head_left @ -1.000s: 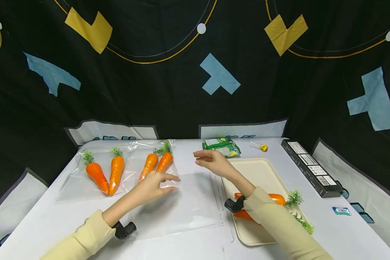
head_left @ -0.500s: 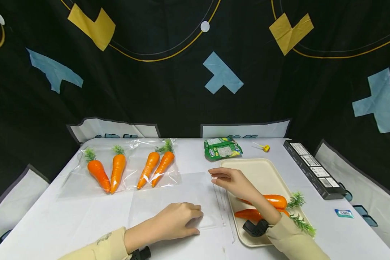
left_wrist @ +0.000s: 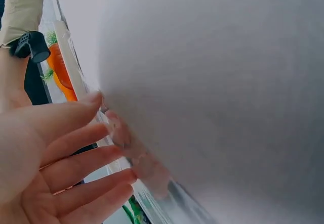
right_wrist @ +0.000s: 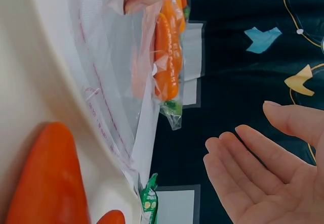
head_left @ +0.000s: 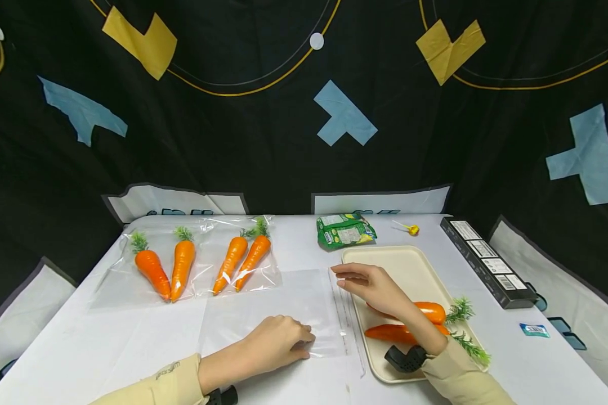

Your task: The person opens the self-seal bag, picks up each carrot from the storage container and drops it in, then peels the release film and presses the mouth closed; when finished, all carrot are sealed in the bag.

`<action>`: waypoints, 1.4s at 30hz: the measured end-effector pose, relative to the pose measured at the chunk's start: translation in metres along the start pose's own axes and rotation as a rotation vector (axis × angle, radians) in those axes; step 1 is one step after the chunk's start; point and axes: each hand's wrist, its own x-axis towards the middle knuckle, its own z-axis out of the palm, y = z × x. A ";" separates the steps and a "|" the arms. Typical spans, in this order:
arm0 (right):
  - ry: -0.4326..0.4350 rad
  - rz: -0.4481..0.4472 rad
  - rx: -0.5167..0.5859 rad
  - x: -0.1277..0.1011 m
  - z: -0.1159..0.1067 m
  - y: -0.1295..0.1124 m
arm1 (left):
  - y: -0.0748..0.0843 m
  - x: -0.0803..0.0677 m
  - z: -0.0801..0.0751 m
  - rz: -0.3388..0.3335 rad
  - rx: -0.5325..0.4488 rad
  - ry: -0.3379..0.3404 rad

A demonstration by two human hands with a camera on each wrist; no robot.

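The white table point(head_left: 106, 349) carries everything; on it, directly ahead of me, lies the empty clear bag point(head_left: 278, 306), flat, with its printed opening edge facing the cream tray point(head_left: 410, 264) just to its right. I judge this bag to be very light, limp and slippery film: it has no stiffness of its own, will slide on the table if pushed, and its two layers may cling together. My left hand point(head_left: 278, 343) rests on the near part of the bag, fingers point(left_wrist: 96, 128) lying nearly straight and slightly spread, tips pressing the film flat; it pins rather than grips. My right hand point(head_left: 372, 284) hovers above the bag's opening edge and the tray's left rim, open, fingers point(right_wrist: 263, 153) relaxed and a little apart, holding nothing. The best hold, in my judgement, is the opening edge beside the tray: pinch one layer only, between thumb and forefinger, while the left hand keeps the body anchored. Two loose carrots point(head_left: 415, 323) lie on the tray beside my right wrist; they look rigid and smooth, and would handle best gripped round the thick orange end, not the green fronds. Two filled bags point(head_left: 192, 264), each holding a pair of carrots, lie at the far left, well apart from both hands.
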 end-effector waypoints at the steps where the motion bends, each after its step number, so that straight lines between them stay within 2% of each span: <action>1: -0.003 -0.003 0.000 0.000 0.000 0.000 | -0.001 0.000 0.000 -0.005 -0.015 0.007; 13: -0.007 0.030 -0.029 0.000 -0.005 0.004 | -0.006 -0.005 -0.001 -0.076 -0.151 0.122; 20: -0.043 0.061 -0.099 0.000 -0.007 0.007 | -0.008 -0.011 -0.012 -0.138 -0.246 0.241; 23: -0.042 0.085 -0.141 0.000 -0.007 0.007 | -0.009 -0.012 -0.018 -0.139 -0.283 0.310; 27: -0.031 0.138 -0.121 0.000 -0.005 0.007 | -0.009 -0.012 -0.025 -0.127 -0.310 0.378; 34: -0.035 0.180 -0.018 0.001 0.000 0.006 | 0.004 -0.010 -0.027 -0.078 -0.268 0.388; 42: 0.026 0.067 0.008 0.000 0.005 0.005 | 0.016 -0.008 -0.022 -0.002 -0.227 0.372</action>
